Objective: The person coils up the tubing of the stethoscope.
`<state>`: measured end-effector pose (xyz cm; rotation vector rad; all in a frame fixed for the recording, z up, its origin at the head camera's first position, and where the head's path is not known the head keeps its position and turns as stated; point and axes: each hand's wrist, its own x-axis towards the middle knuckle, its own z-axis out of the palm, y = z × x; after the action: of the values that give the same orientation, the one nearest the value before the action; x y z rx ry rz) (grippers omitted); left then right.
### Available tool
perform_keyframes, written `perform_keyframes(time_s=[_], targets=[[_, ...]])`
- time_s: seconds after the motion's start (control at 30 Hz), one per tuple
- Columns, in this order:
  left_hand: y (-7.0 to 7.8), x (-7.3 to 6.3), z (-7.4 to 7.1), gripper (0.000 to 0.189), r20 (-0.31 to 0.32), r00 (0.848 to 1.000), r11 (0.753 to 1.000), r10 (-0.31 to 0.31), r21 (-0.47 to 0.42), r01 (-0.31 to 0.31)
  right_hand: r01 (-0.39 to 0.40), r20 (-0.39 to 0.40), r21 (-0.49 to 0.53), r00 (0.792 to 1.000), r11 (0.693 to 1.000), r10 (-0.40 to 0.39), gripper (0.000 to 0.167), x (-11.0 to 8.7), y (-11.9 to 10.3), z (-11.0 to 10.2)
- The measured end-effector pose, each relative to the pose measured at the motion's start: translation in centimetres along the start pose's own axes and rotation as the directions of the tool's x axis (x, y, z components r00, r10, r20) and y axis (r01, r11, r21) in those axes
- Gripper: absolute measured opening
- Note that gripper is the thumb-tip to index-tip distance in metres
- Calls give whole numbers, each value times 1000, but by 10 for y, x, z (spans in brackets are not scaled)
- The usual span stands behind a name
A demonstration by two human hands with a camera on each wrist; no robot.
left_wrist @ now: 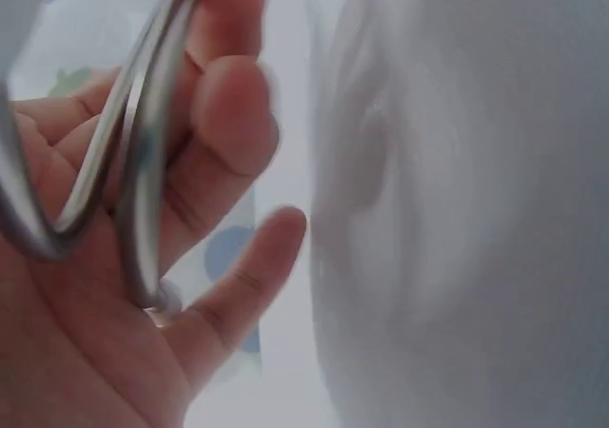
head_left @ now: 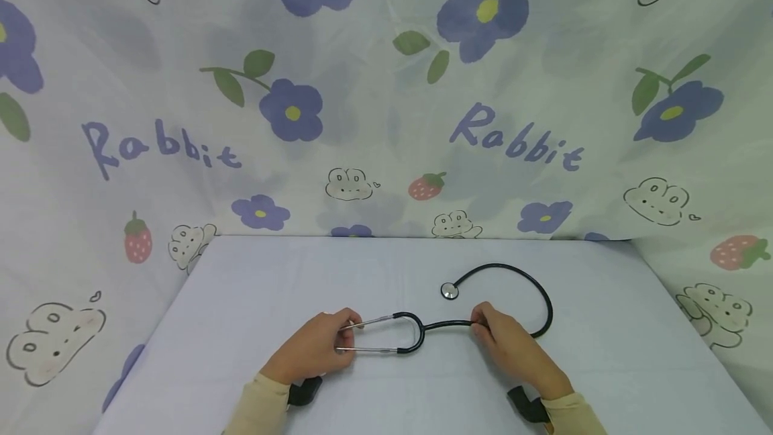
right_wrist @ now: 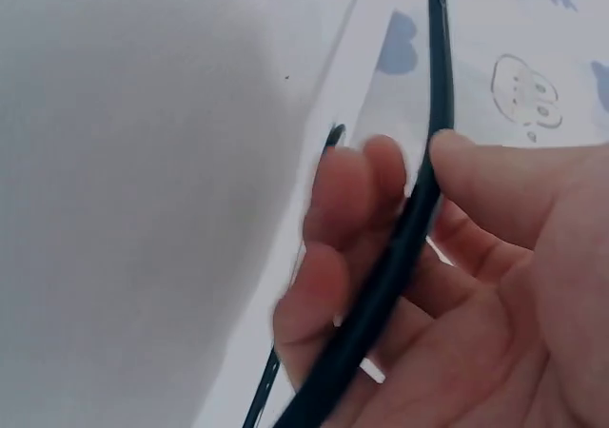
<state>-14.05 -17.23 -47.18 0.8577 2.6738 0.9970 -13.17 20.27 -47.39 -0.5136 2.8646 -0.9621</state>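
Note:
A black stethoscope [head_left: 417, 333] stretches between the two hands over the white table. My left hand [head_left: 326, 344] holds its metal ear tubes [head_left: 374, 350]; in the left wrist view the bent tubes [left_wrist: 143, 162] lie across the palm and fingers. Farther right, my right hand [head_left: 507, 341] pinches the black tubing [head_left: 449, 323]. The right wrist view shows the thumb against that tubing [right_wrist: 400, 247], with curled fingers behind it. Beyond the right hand the tube loops back to the round silver chest piece [head_left: 449, 291] on the table. The left hand partly hides the ear tips.
A white-covered table [head_left: 302, 274] lies below the hands. Behind and on both sides hangs a cloth [head_left: 374, 119] printed with flowers, rabbits and strawberries. Black bands [head_left: 304, 391] sit at both wrists, beside beige sleeves.

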Motion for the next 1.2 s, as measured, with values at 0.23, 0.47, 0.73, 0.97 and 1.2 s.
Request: perform_keyframes(time_s=[0.23, 0.47, 0.73, 0.97, 1.2], targets=[[-1, 2, 1, 34, -68, 995, 993, 78, -85, -84, -47, -150, 73, 987, 996, 57, 8, 3, -6, 3], [0, 6, 5, 33, -140, 975, 973, 172, -133, -191, -64, -169, 131, 982, 989, 86, 7, 4, -20, 16], [6, 9, 10, 39, -178, 965, 970, 194, -109, -216, -24, -95, 62, 995, 998, 30, 12, 0, -35, 21], [16, 12, 15, 42, -186, 967, 980, 176, -59, -189, 63, -12, -33, 998, 997, -64, 17, -5, -47, 18], [23, 12, 18, 48, -214, 959, 983, 183, 38, -179, 167, 13, -90, 986, 982, -167, 19, -11, -59, 15]])
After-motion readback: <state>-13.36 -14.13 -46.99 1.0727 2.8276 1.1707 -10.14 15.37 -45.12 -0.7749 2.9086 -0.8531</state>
